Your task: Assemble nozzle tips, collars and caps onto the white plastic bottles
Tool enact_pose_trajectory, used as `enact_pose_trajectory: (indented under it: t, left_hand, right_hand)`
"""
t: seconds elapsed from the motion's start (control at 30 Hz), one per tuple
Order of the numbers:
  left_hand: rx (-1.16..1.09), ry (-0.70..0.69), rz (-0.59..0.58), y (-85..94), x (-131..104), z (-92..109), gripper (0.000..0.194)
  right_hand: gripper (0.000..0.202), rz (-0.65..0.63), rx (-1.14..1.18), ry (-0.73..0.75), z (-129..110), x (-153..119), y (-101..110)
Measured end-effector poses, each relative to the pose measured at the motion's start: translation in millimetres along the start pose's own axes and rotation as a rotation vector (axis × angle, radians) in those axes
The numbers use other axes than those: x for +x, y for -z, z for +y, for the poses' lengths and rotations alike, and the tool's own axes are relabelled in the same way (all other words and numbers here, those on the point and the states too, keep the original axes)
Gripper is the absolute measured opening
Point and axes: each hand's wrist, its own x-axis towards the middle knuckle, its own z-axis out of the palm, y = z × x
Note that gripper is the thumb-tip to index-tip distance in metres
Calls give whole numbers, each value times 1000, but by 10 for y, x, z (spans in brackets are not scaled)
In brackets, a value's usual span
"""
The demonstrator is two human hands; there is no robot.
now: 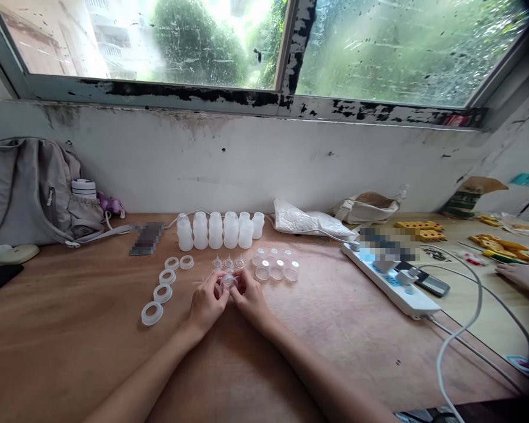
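Observation:
My left hand (pixel 209 298) and my right hand (pixel 249 296) meet over the table, fingers closed round a translucent bottle ring (pixel 228 282). Whether a teat sits inside it is too small to tell. Just beyond my fingers stand clear silicone teats (pixel 228 262) in a short row. More white bottle rings (pixel 163 292) lie in a curved line left of my left hand. To the right of my right hand are several clear round caps (pixel 277 272), with small discs (pixel 274 252) behind them. Frosted plastic bottles (pixel 216 230) stand upright and uncapped in a group at the back.
A grey backpack (pixel 30 194) leans at the left wall side, near a phone (pixel 146 238). White plastic packaging (pixel 308 220) lies behind the caps. A power strip (pixel 390 279) with cables (pixel 471 317) runs along the right. Another person's hand (pixel 522 275) rests near yellow parts (pixel 498 244).

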Motion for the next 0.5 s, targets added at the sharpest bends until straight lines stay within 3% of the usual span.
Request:
enact_pose_trajectory:
  t: [0.5]
  left_hand:
    - [-183,83,-20,20,17,-3,13]
  right_hand:
    - [9,-15,1,-26,-59,3,25]
